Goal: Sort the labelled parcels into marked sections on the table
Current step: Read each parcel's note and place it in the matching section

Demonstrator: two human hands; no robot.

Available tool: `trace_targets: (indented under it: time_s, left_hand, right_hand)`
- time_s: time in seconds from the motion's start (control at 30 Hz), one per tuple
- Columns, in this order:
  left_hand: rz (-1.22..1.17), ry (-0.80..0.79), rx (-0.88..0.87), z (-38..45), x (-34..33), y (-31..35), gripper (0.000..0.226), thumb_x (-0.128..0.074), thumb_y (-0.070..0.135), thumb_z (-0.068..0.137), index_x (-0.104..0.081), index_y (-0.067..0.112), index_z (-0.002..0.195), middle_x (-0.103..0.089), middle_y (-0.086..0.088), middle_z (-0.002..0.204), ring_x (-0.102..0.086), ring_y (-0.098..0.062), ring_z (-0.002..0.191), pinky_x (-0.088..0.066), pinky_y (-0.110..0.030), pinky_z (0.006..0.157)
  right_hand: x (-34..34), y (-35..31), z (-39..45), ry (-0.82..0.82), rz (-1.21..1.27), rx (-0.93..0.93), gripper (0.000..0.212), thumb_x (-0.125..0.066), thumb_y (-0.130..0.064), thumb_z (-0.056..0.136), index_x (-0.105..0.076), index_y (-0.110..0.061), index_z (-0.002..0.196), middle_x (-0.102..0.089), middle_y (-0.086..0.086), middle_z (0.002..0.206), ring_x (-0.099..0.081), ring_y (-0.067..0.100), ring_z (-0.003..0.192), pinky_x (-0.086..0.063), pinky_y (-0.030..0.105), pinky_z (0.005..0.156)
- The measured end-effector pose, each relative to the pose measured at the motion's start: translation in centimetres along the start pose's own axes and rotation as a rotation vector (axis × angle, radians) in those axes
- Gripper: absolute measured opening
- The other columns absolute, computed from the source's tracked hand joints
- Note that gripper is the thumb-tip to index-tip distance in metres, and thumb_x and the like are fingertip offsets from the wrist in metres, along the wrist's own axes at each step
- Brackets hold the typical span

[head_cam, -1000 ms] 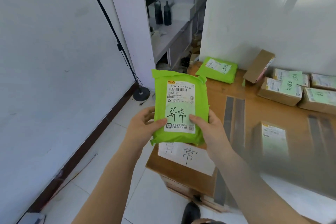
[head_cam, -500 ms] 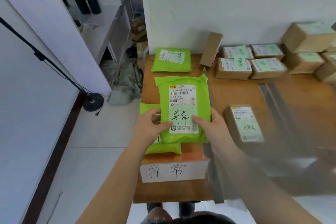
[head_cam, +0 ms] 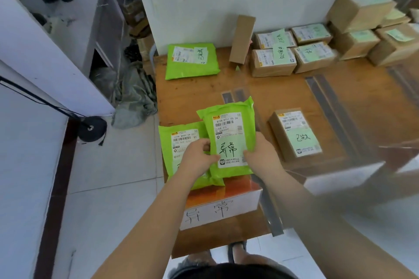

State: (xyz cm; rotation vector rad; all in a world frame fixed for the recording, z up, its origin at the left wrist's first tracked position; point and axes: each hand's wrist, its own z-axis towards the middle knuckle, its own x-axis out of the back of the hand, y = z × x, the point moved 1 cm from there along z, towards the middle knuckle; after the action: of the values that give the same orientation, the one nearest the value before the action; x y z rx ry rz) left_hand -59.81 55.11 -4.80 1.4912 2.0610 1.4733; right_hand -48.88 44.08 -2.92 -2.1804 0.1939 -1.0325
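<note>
Both hands, left hand and right hand, pinch the green parcel, now lowered over another green parcel beneath the grip: nearly placed.

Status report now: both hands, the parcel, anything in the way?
Left hand and right hand grip green parcel. Held over second green parcel. White section sign just below.

The held bag covers the right edge of the bag beneath, and the left hand hides that one's handwriting. The right forearm smears into blur. The boxes at far right run past the frame edge.
</note>
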Motion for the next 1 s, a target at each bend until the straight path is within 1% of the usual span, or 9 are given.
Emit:
trace_targets:
  time_s: [0.07,0.17,0.4,0.5,0.57,0.67,0.73,0.9,1.0]
  left_hand:
    - [0.051,-0.015,-0.001,0.3,-0.3,-0.1,0.039,-0.069,0.007,0.081,-0.060,0.010,0.119,-0.065,-0.006,0.117,-0.059,-0.017,0.098,-0.046,-0.026,0.078]
    - [0.093,0.007,0.019,0.7,-0.7,-0.3,0.042,-0.067,0.008,0.082,-0.057,0.010,0.123,-0.062,-0.007,0.122,-0.057,-0.019,0.111,-0.040,-0.022,0.079]
    - [0.164,-0.006,0.038,1.5,-1.7,-0.1,0.045,-0.064,0.009,0.084,-0.053,0.009,0.127,-0.058,-0.007,0.129,-0.053,-0.019,0.120,-0.036,-0.019,0.082]
    - [0.207,0.012,0.030,1.5,-1.6,0.1,0.041,-0.063,0.011,0.085,-0.053,0.009,0.126,-0.059,-0.006,0.128,-0.056,-0.019,0.114,-0.037,-0.019,0.080]
    - [0.240,0.037,0.011,1.7,-1.3,0.3,0.043,-0.062,0.015,0.086,-0.052,0.010,0.127,-0.059,-0.006,0.126,-0.059,-0.020,0.104,-0.042,-0.024,0.079]
    - [0.241,0.118,-0.024,2.7,0.4,1.2,0.049,-0.061,0.020,0.087,-0.046,0.012,0.133,-0.056,-0.004,0.126,-0.059,-0.019,0.100,-0.046,-0.029,0.082]
    - [0.255,0.173,-0.063,4.0,2.2,2.4,0.048,-0.061,0.022,0.088,-0.046,0.012,0.133,-0.056,-0.004,0.127,-0.057,-0.017,0.098,-0.045,-0.028,0.081]
    - [0.255,0.272,-0.104,8.9,5.8,6.2,0.047,-0.061,0.027,0.088,-0.048,0.014,0.130,-0.055,-0.002,0.129,-0.055,-0.017,0.101,-0.039,-0.026,0.082]
    - [0.279,0.304,-0.108,12.3,7.2,7.6,0.049,-0.061,0.026,0.087,-0.047,0.013,0.132,-0.054,-0.003,0.132,-0.054,-0.021,0.114,-0.041,-0.030,0.092]
  right_hand:
    - [-0.5,0.3,0.6,-0.006,-0.092,-0.013,0.029,-0.043,0.000,0.089,-0.045,-0.002,0.117,-0.059,0.015,0.115,-0.056,0.030,0.097,-0.036,0.028,0.068]
    - [-1.3,0.9,1.7,-0.026,-0.181,-0.031,0.027,-0.045,0.002,0.089,-0.043,0.000,0.116,-0.059,0.017,0.116,-0.057,0.034,0.105,-0.037,0.030,0.068]
    - [-1.7,1.6,3.3,-0.058,-0.327,-0.060,0.031,-0.048,0.000,0.089,-0.042,0.000,0.119,-0.059,0.018,0.121,-0.056,0.034,0.112,-0.042,0.033,0.075]
    - [-1.9,1.7,3.3,-0.094,-0.349,-0.050,0.037,-0.052,-0.003,0.088,-0.039,0.000,0.122,-0.056,0.017,0.124,-0.056,0.034,0.114,-0.047,0.037,0.081]
    - [-1.7,1.3,3.0,-0.071,-0.339,0.032,0.044,-0.052,-0.003,0.087,-0.037,-0.001,0.128,-0.052,0.016,0.129,-0.053,0.034,0.116,-0.046,0.036,0.081]
    - [-0.4,-0.6,2.9,-0.053,-0.343,0.278,0.055,-0.054,-0.012,0.090,-0.031,-0.008,0.140,-0.039,0.009,0.143,-0.038,0.026,0.132,-0.037,0.032,0.099]
    - [1.1,-2.8,3.9,-0.045,-0.297,0.400,0.056,-0.054,-0.019,0.093,-0.030,-0.013,0.144,-0.034,0.002,0.148,-0.030,0.020,0.137,-0.029,0.028,0.106]
    - [5.6,-7.4,10.6,0.148,-0.114,0.458,0.048,-0.057,-0.018,0.091,-0.042,-0.013,0.137,-0.045,0.003,0.140,-0.041,0.019,0.130,-0.031,0.028,0.106]
    - [7.3,-8.8,15.6,0.233,-0.092,0.469,0.043,-0.056,-0.013,0.090,-0.048,-0.011,0.132,-0.053,0.005,0.131,-0.047,0.021,0.122,-0.036,0.030,0.102]
